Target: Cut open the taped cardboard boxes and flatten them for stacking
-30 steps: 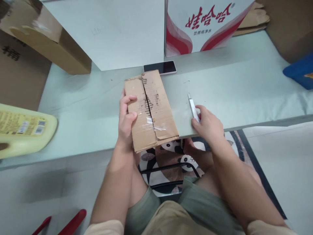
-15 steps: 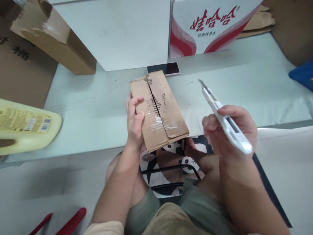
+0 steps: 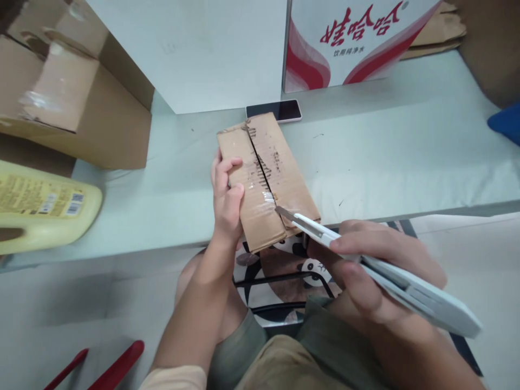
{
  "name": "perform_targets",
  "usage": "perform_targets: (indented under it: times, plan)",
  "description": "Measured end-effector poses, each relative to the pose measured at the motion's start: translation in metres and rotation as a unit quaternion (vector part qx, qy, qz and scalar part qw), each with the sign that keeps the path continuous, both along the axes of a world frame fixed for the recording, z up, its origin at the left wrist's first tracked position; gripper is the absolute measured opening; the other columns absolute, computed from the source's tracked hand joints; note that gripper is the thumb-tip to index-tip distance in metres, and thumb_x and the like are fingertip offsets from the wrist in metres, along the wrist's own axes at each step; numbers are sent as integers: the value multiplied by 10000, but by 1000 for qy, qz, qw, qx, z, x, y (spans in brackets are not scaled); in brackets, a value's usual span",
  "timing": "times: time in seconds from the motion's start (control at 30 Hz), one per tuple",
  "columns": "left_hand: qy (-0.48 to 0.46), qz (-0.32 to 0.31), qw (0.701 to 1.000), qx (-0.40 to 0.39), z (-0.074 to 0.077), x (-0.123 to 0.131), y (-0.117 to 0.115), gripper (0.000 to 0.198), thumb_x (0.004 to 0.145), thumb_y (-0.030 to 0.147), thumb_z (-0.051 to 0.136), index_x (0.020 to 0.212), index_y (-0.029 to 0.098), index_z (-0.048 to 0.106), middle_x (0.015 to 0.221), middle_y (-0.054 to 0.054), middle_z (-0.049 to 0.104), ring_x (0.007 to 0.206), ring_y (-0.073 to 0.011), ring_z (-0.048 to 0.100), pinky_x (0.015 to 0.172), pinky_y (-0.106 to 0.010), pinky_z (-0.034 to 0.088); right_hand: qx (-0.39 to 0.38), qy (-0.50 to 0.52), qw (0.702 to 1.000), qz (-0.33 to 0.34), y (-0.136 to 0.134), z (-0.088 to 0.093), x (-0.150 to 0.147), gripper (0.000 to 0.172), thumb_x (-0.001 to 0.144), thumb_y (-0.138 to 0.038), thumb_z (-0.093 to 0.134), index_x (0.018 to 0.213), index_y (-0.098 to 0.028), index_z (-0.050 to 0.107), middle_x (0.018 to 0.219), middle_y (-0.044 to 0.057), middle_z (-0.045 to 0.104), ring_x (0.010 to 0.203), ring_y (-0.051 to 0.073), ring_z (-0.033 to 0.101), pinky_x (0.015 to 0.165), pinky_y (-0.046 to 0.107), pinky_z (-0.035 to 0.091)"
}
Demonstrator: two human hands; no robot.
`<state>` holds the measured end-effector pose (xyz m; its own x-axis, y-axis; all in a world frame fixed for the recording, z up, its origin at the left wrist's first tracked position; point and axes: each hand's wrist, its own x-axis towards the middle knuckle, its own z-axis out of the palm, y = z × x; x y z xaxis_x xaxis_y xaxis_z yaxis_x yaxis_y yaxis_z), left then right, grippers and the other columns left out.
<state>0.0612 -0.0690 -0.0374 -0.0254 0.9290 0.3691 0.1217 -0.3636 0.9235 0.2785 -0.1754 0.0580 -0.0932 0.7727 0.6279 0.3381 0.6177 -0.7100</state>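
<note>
My left hand (image 3: 228,200) grips the left side of a small brown cardboard box (image 3: 290,179), thumb on top and some fingers hidden beneath. The box is tilted at the table's front edge, over my lap. A dark seam runs along its top, with shiny clear tape (image 3: 266,201) across it near the lower end. In my right hand (image 3: 382,265) is a white utility knife (image 3: 414,290) with its blade out. The blade's tip is at the seam beside the tape; whether it has gone in, I cannot tell.
A phone (image 3: 280,110) lies just behind the box on the pale green table cover (image 3: 365,146). Behind stand a white panel (image 3: 203,59) and a white-and-red carton (image 3: 349,54). Cardboard boxes (image 3: 114,119) and a yellow bottle (image 3: 87,216) are at left, a blue object (image 3: 506,127) at right.
My right hand has swung the utility knife down and left, bringing its tip from above the table to the box's seam. The left hand's hold is unchanged. The cardboard box at left has shifted.
</note>
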Motion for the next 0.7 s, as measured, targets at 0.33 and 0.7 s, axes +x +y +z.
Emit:
perform_targets:
  times: [0.33,0.7]
  plan:
    - [0,7,1000,8,2,-3,2,436,912,594,584,1238,310,635,1548,-49,483,1567,-345,339,1316,-502,292,-7,-56,998,-41,-3,-2,-1,118,875,-132,625,925,-218,688,673,-13,647,528,123,597,520,259,501]
    - [-1,10,1000,8,3,0,1,425,911,569,568,1237,304,627,1522,-61,483,1542,-345,368,1308,-514,295,1,-71,997,-36,-1,-2,0,152,888,-117,596,953,-241,655,672,-19,692,531,132,645,527,250,530]
